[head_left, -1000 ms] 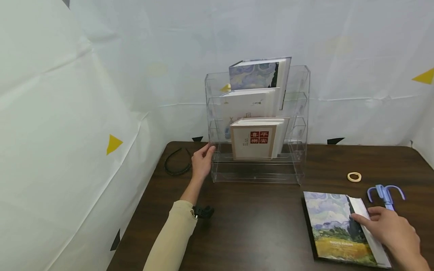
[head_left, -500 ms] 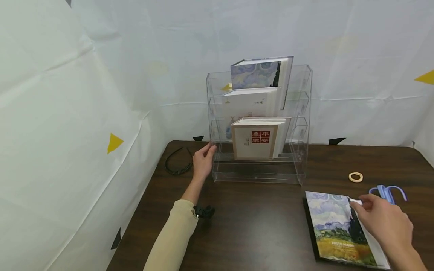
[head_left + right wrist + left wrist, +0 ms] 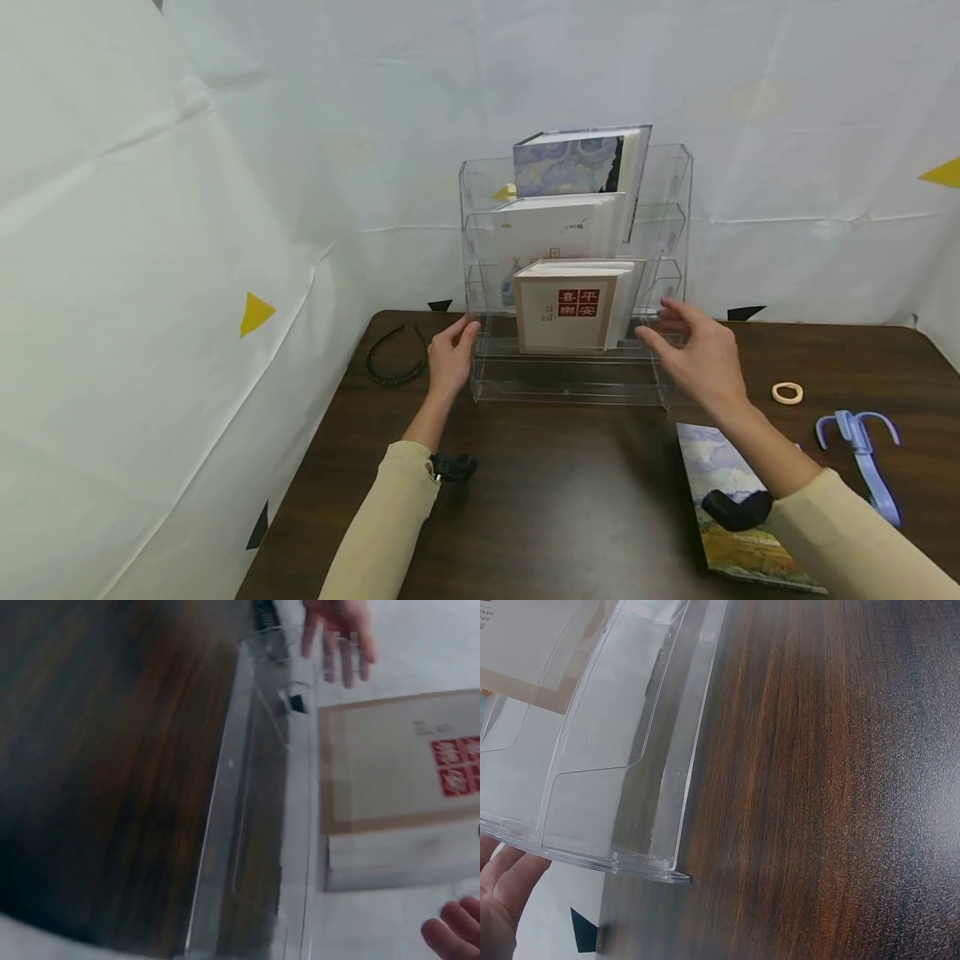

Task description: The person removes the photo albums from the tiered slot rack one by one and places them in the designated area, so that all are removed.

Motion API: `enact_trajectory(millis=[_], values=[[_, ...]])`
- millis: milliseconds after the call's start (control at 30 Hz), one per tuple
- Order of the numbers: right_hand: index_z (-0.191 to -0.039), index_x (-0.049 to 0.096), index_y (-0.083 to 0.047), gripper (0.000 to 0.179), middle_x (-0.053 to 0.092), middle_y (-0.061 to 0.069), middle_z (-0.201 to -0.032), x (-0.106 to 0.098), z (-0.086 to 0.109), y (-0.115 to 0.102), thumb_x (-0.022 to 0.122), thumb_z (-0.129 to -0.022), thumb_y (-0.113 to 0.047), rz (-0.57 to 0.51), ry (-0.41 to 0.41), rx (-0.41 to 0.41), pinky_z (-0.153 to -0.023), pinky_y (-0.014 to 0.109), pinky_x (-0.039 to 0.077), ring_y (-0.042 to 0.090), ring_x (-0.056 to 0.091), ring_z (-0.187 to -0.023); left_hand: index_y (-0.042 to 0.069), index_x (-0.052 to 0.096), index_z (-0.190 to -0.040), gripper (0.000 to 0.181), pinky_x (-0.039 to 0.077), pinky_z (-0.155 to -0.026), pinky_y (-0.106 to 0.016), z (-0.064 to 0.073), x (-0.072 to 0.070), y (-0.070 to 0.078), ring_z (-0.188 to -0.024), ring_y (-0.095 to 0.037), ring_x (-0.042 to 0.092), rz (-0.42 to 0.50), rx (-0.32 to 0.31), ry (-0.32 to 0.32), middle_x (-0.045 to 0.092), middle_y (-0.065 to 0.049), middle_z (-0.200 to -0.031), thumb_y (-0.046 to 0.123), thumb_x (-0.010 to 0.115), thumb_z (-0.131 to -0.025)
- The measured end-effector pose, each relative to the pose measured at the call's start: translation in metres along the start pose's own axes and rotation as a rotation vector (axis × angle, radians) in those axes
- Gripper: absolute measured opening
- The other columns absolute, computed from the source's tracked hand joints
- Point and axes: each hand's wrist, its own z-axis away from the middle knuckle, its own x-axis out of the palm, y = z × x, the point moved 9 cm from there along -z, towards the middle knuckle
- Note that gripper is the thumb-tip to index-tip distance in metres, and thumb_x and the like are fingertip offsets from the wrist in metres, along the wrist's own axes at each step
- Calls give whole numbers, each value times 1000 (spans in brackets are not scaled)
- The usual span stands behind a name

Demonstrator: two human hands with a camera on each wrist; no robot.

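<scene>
A clear acrylic tiered rack (image 3: 566, 392) stands at the back of the table, holding three albums. The front one (image 3: 558, 333) is beige with red character squares; behind it stand a white album (image 3: 543, 221) and one with a painted cover (image 3: 566, 167). My left hand (image 3: 448, 358) touches the rack's left side with its fingertips, seen through the plastic in the right wrist view. At the rack's right side my right hand (image 3: 701, 354) hovers, thumb and fingers spread apart and holding nothing. Another painted-cover photo album (image 3: 705, 450) lies flat on the table, partly hidden under my right forearm.
To the left of the rack lies a black headband (image 3: 393, 379). A small cream ring (image 3: 787, 393) and a blue folding hook-like holder (image 3: 862, 450) lie at the right. White sheeting (image 3: 375, 125) surrounds the dark wooden table (image 3: 555, 500).
My right hand has left the photo album lying on the table and moved up and left to the rack's right side. The left hand has stayed at the rack's left side.
</scene>
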Motion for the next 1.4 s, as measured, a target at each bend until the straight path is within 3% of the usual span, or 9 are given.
enact_trajectory(millis=[267,400,567,733,933,1067,1233,1333,1400], values=[[-139,51,-1,70,60,20,-126,18,-30,-8,83,-81,-23,-111,152,-6,-80,52,54,37,60,-111,15,66,-130,42,51,-81,-42,1,7,3,-84,-22,66,26,14,-18,73,-7,-108,40,63,-96],[-131,54,1,65,61,20,-118,23,-39,-7,85,-78,-21,-110,140,18,-79,51,53,35,60,-107,16,66,-130,42,50,-83,-42,2,8,3,-86,-21,64,18,15,-17,73,-6,-109,40,63,-96],[-123,51,5,57,60,23,-112,32,-46,-3,83,-81,-18,-153,1,20,-79,52,54,38,61,-101,16,66,-130,42,50,-80,-41,2,8,4,-80,-21,63,17,16,-18,73,-6,-104,40,62,-96],[-126,47,3,53,61,24,-116,42,-48,0,78,-86,-14,-209,-149,-19,-76,53,54,40,65,-100,16,66,-130,43,50,-85,-44,2,8,4,-92,-22,66,12,11,-15,72,-7,-111,42,62,-96],[-122,55,0,44,67,19,-111,34,-44,-10,77,-85,-9,-223,-130,-102,-66,21,51,30,67,-92,15,66,-130,43,50,-85,-45,3,10,5,-91,-23,65,10,10,-14,72,-7,-111,42,62,-96],[-126,55,0,45,67,20,-114,15,-39,-27,76,-86,-6,-275,-119,-120,-68,12,48,28,66,-94,15,66,-130,43,50,-82,-44,4,10,4,-86,-22,63,9,9,-12,72,-8,-109,42,62,-96],[-128,54,1,46,68,22,-112,-11,-27,-29,73,-90,-15,-302,-187,-5,-71,18,52,10,67,-91,14,67,-129,42,51,-79,-42,4,10,5,-85,-22,63,12,11,-6,73,-8,-106,40,63,-96],[-128,54,4,48,70,21,-105,-8,-9,-14,72,-92,-23,-298,-346,112,-69,26,56,7,67,-85,14,67,-128,42,50,-77,-40,4,8,6,-82,-21,63,11,13,4,73,-8,-102,40,63,-96],[-128,54,7,52,71,20,-101,3,9,1,72,-92,-26,-321,-481,196,-70,33,57,14,69,-85,15,68,-128,42,50,-77,-40,3,8,5,-81,-22,63,10,14,8,74,-8,-100,41,63,-95]])
